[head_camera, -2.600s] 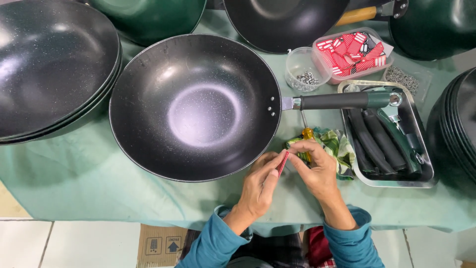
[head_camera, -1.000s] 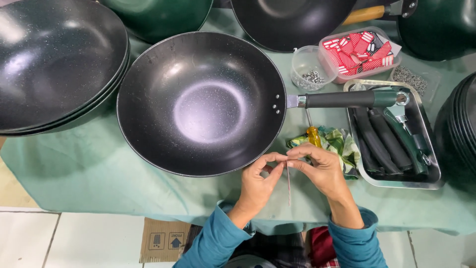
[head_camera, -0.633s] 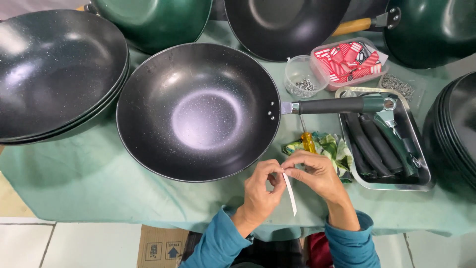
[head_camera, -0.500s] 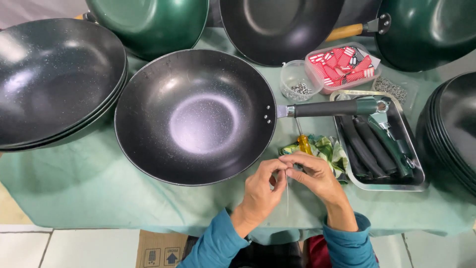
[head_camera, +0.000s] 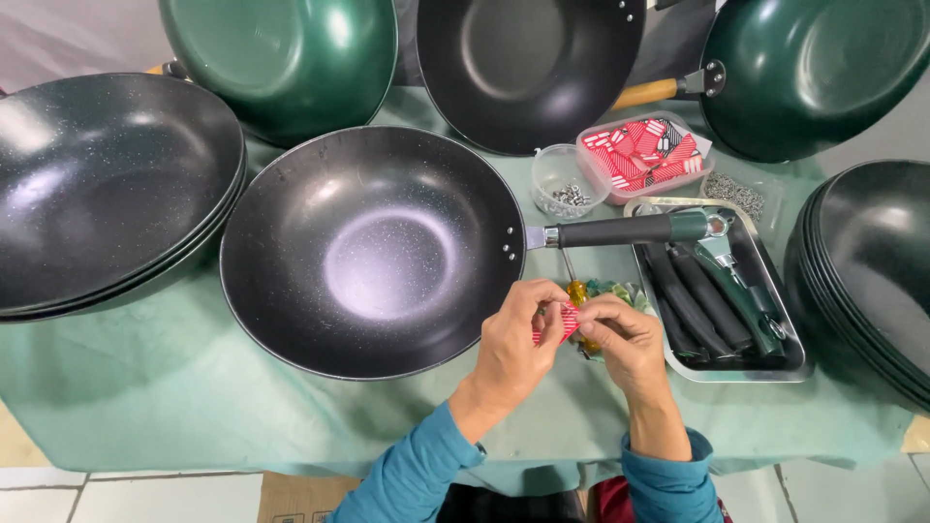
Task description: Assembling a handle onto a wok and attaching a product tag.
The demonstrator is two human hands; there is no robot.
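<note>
both hands, left (head_camera: 513, 344) and right (head_camera: 625, 339), pinching a small red-and-white label (head_camera: 565, 320) beside the handled wok (head_camera: 373, 250); label not yet stuck on.

Single head-worn view, steeply downward, close over the table (head_camera: 145, 407).

A green cloth (head_camera: 145, 407) covers the bench. At its middle sits a black wok (head_camera: 373, 250) with a dark handle (head_camera: 620, 230) pointing right. A stack of black woks (head_camera: 107, 184) lies at the left, another stack (head_camera: 872, 271) at the right edge. Far back stand two green woks (head_camera: 281, 58) (head_camera: 823, 68) and a black one (head_camera: 528, 63). A metal tray (head_camera: 722, 368) holds dark handles, beside a clear cup of screws (head_camera: 570, 184) and a box of red packets (head_camera: 644, 155).
</note>
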